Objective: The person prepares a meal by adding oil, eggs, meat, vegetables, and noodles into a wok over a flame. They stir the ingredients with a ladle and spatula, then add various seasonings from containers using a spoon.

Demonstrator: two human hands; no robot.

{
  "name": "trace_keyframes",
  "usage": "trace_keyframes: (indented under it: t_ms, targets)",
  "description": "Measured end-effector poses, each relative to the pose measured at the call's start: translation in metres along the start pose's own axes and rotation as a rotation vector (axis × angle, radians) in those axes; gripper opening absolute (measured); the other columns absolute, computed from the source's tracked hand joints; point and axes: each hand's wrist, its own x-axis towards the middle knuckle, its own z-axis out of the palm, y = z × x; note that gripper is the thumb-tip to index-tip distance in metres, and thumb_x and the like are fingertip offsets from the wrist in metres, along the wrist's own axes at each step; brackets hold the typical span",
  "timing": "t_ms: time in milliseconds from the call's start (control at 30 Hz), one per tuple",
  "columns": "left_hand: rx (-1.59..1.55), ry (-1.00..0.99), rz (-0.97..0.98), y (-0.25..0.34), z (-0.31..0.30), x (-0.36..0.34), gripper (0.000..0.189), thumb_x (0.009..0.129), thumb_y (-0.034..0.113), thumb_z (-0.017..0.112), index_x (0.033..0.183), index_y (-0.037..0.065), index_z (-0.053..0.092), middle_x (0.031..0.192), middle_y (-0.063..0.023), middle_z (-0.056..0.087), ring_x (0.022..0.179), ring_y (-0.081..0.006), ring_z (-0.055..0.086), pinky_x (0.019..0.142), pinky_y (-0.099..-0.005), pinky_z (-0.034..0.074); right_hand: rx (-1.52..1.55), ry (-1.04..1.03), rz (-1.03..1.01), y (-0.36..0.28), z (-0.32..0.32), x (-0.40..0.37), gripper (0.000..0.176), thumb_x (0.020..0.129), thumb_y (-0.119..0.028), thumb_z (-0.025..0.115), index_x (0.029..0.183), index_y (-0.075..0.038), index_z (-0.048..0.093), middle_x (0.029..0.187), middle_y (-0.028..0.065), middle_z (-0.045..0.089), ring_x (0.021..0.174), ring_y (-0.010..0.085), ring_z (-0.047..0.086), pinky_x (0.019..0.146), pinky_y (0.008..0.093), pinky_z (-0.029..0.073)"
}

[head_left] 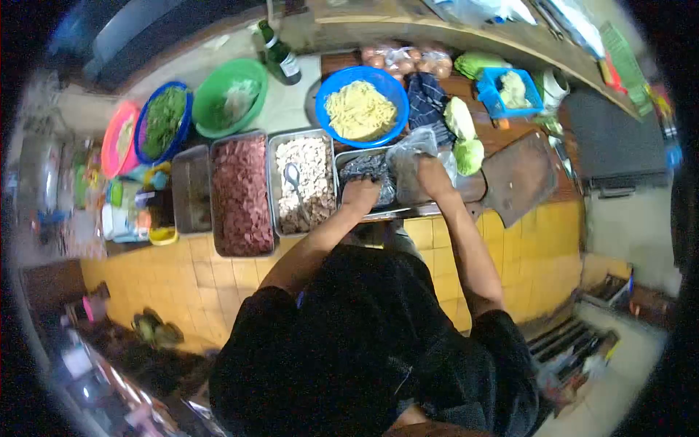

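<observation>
My left hand (362,195) is at a metal tray (394,215), its fingers curled into a crumpled black plastic bag (368,166) lying inside. Close by on the right, my right hand (435,177) grips a clear plastic bag (415,143) with greyish contents that I cannot make out. That bag overlaps the tray's right side. Just left stands a tray of chopped pale pieces (312,156) with a spoon (293,175) resting in it. Behind my hands is a blue basin (399,87) of yellow noodles (362,109).
Left are a tray of pink sliced meat (242,193), a green basin (205,95), a blue basket of greens (164,120) and a bottle (282,58). Right are a cutting board (518,175), cabbages (468,154), a dark cloth (427,102) and a blue basket (535,104). A shelf (466,36) overhangs the back.
</observation>
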Motion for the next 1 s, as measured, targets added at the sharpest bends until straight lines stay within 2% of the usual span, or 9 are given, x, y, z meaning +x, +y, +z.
trace_keyframes:
  t_ms: [167, 300, 400, 500, 600, 700, 767, 867, 1000]
  targets:
    - [0.091, 0.074, -0.061, 0.009, 0.034, 0.004, 0.015, 0.075, 0.015, 0.052, 0.075, 0.008, 0.066, 0.079, -0.0121, 0.063, 0.072, -0.0274, 0.063, 0.060, -0.0371, 0.052, -0.379, -0.552, -0.367, 0.011, 0.000, 0.040, 0.014, 0.071, -0.008, 0.050, 0.073, 0.002, 0.059, 0.082, 0.0216, 0.060, 0.077, 0.0351, 0.059, 0.069, 0.0429, 0.047]
    - [-0.002, 0.121, -0.213, 0.022, 0.022, -0.001, 0.014, 0.072, 0.014, 0.052, 0.075, 0.009, 0.065, 0.080, -0.0118, 0.062, 0.072, -0.0274, 0.062, 0.062, -0.0379, 0.052, -0.025, -0.220, -0.107, 0.014, 0.031, 0.032, 0.017, 0.075, -0.009, 0.047, 0.084, -0.001, 0.059, 0.084, 0.0186, 0.061, 0.077, 0.0358, 0.060, 0.068, 0.0441, 0.048]
    - [-0.049, 0.072, -0.150, 0.013, 0.038, 0.006, 0.016, 0.077, 0.012, 0.050, 0.076, 0.005, 0.064, 0.087, -0.0131, 0.061, 0.076, -0.0255, 0.063, 0.065, -0.0365, 0.053, -0.150, -0.182, -0.267, 0.011, 0.039, 0.030, 0.018, 0.078, -0.009, 0.045, 0.088, -0.002, 0.058, 0.089, 0.0168, 0.061, 0.077, 0.0343, 0.060, 0.069, 0.0423, 0.049]
    - [0.067, 0.083, -0.233, 0.019, 0.049, 0.008, 0.016, 0.078, 0.011, 0.049, 0.079, 0.005, 0.064, 0.090, -0.0153, 0.060, 0.082, -0.0249, 0.062, 0.066, -0.0346, 0.053, -0.213, -0.375, -0.133, 0.015, 0.064, 0.042, 0.019, 0.080, -0.008, 0.044, 0.090, -0.004, 0.059, 0.094, 0.0158, 0.061, 0.080, 0.0313, 0.061, 0.071, 0.0412, 0.050]
    - [-0.455, 0.162, -0.420, 0.013, 0.075, 0.008, 0.017, 0.080, 0.011, 0.049, 0.087, 0.005, 0.063, 0.094, -0.0153, 0.060, 0.086, -0.0250, 0.061, 0.071, -0.0333, 0.052, -0.342, -0.401, -0.325, -0.004, 0.028, 0.037, 0.020, 0.082, -0.011, 0.044, 0.094, -0.006, 0.060, 0.095, 0.0134, 0.061, 0.081, 0.0297, 0.063, 0.070, 0.0422, 0.051]
    - [0.037, 0.188, -0.175, 0.013, 0.065, 0.003, 0.020, 0.081, 0.013, 0.048, 0.092, 0.005, 0.062, 0.098, -0.0133, 0.060, 0.092, -0.0253, 0.059, 0.080, -0.0341, 0.049, -0.410, -0.387, -0.411, 0.010, 0.049, 0.040, 0.020, 0.084, -0.013, 0.044, 0.092, -0.008, 0.062, 0.089, 0.0116, 0.063, 0.079, 0.0309, 0.064, 0.067, 0.0405, 0.052]
    - [-0.140, 0.026, -0.397, 0.039, -0.003, -0.015, 0.022, 0.083, 0.014, 0.047, 0.098, 0.006, 0.061, 0.104, -0.0116, 0.058, 0.100, -0.0251, 0.055, 0.088, -0.0353, 0.044, -0.338, -0.364, -0.282, 0.005, 0.040, 0.034, 0.020, 0.082, -0.010, 0.045, 0.083, -0.006, 0.065, 0.087, 0.0132, 0.064, 0.079, 0.0315, 0.064, 0.066, 0.0380, 0.053]
    - [-0.801, 0.172, -0.541, 0.007, 0.066, -0.005, 0.024, 0.083, 0.015, 0.046, 0.102, 0.009, 0.059, 0.109, -0.0112, 0.055, 0.105, -0.0255, 0.052, 0.090, -0.0361, 0.042, -0.223, -0.416, -0.214, 0.025, 0.055, 0.044, 0.019, 0.080, -0.010, 0.046, 0.081, -0.004, 0.065, 0.088, 0.0152, 0.064, 0.079, 0.0326, 0.064, 0.067, 0.0393, 0.053]
    - [-0.486, 0.244, -0.370, -0.004, 0.089, 0.007, 0.026, 0.084, 0.015, 0.045, 0.106, 0.011, 0.057, 0.114, -0.0128, 0.053, 0.108, -0.0260, 0.050, 0.090, -0.0363, 0.041, -0.367, -0.424, -0.359, 0.037, 0.057, 0.039, 0.019, 0.079, -0.010, 0.047, 0.081, -0.003, 0.065, 0.086, 0.0182, 0.063, 0.078, 0.0341, 0.063, 0.070, 0.0416, 0.052]
